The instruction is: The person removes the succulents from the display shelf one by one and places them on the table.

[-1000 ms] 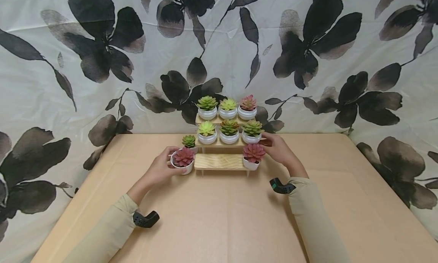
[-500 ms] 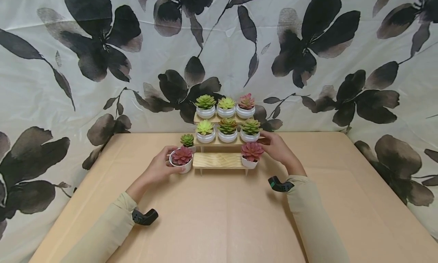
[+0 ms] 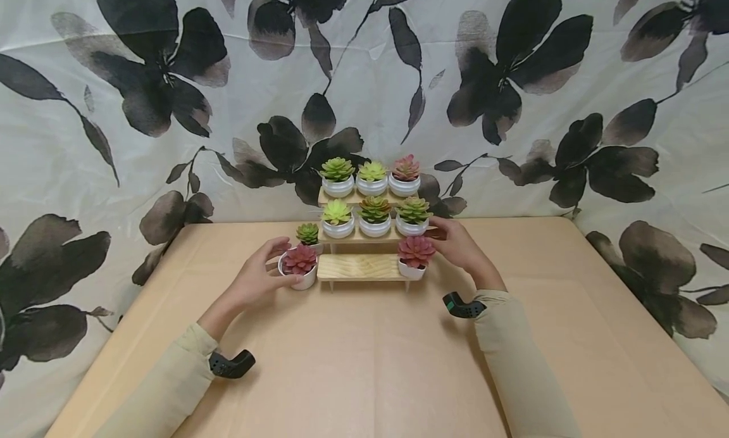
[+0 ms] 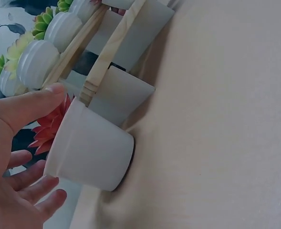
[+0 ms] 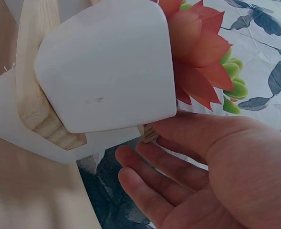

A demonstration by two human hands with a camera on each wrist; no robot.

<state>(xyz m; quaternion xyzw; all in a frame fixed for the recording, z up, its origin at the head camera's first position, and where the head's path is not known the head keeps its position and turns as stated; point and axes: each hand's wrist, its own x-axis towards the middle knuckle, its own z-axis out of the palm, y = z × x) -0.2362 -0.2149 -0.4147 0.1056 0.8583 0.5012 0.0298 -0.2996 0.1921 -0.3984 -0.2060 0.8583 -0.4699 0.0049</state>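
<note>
A pink succulent in a white pot (image 3: 299, 267) stands on the table beside the left end of a tiered wooden stand. My left hand (image 3: 259, 273) is around this pot, thumb and fingers spread apart near its rim; in the left wrist view the fingers (image 4: 33, 183) are loosely bent beside it. My right hand (image 3: 458, 245) is at the stand's right side. There its thumb lies at the rim of a second pink succulent's pot (image 5: 107, 71) on the lowest shelf (image 3: 355, 268), and its other fingers (image 5: 150, 186) are relaxed below, near a wooden shelf end (image 5: 150, 133).
Green and pink potted succulents fill the middle shelf (image 3: 355, 235) and top shelf (image 3: 323, 195). A small green succulent (image 3: 307, 234) stands behind the left pink one. The wooden table (image 3: 353, 356) ends against a floral cloth (image 3: 376, 96).
My left hand has loosened from the left pink succulent's pot and drawn slightly left, its fingers spreading. My right hand stays by the stand. The head view has shifted a little.
</note>
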